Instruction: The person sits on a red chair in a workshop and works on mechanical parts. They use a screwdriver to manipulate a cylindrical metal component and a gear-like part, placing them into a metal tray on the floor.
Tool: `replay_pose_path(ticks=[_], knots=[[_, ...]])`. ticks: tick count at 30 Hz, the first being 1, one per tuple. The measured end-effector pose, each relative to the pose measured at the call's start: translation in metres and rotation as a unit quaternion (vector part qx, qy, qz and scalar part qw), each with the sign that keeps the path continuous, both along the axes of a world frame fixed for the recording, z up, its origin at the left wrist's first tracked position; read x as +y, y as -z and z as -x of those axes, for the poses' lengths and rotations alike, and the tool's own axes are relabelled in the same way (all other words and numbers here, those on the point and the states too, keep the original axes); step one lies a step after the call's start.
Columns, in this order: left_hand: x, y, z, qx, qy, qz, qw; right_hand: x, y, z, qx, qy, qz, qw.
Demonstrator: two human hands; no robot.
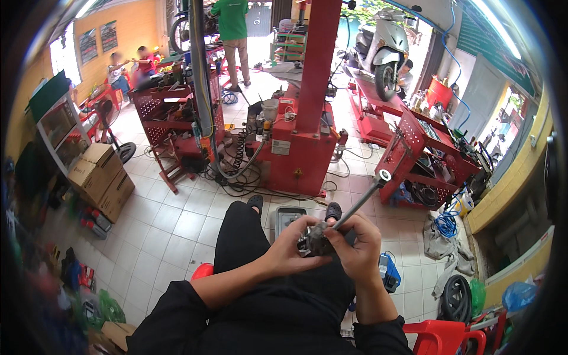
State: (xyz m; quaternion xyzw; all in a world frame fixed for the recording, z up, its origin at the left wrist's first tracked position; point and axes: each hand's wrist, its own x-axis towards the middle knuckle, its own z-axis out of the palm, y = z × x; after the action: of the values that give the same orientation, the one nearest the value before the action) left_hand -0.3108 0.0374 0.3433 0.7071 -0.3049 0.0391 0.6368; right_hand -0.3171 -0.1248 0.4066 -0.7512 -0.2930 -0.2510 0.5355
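Observation:
Above my lap, both hands hold a small grey metal part (319,239) with an uneven, lumpy body. My left hand (290,245) wraps round it from the left, fingers curled and thumb on top. From the other side my right hand (360,244) closes on it, its thumb pressed near the base of a long grey rod (359,206). That rod slants up and away to the right and ends in a pale ring with a dark hole. I cannot tell whether rod and body are one piece. A grey metal tray (285,220) lies on the floor beyond my hands.
A red lift post and base (296,155) stand ahead, hoses and cables around them. Red tool carts (423,157) flank it. A scooter (381,50) sits on a red ramp at far right. Cardboard boxes (100,177) stand left; a red chair (435,337) stands right. Other people are further back.

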Motion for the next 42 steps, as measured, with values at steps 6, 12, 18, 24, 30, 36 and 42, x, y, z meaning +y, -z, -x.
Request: replay_pose_path(ticks=[6,12,18,24,30,36,42], knots=[[-0.001,-0.009,0.002,0.010,0.086,0.073,0.994,-0.005,0.005,-0.002,0.012,0.001,0.007,1.000],[0.007,0.002,-0.010,-0.073,0.045,0.013,0.996,-0.001,0.000,0.001,0.015,0.004,0.000,1.000],[0.001,-0.002,-0.004,-0.051,0.009,0.053,0.997,-0.001,-0.001,0.001,0.029,0.008,-0.005,1.000],[0.005,0.003,-0.010,-0.103,0.018,-0.017,0.994,-0.003,0.000,0.000,-0.001,0.014,0.015,1.000],[-0.002,0.004,-0.002,-0.051,-0.005,0.064,0.997,-0.001,-0.001,0.001,0.006,0.018,0.005,1.000],[0.002,0.008,-0.007,0.017,0.046,0.079,0.996,-0.006,0.002,-0.006,0.010,0.014,0.016,1.000],[-0.013,0.005,-0.001,0.046,0.008,0.064,0.997,-0.011,0.011,-0.012,0.021,0.003,0.027,0.999]])
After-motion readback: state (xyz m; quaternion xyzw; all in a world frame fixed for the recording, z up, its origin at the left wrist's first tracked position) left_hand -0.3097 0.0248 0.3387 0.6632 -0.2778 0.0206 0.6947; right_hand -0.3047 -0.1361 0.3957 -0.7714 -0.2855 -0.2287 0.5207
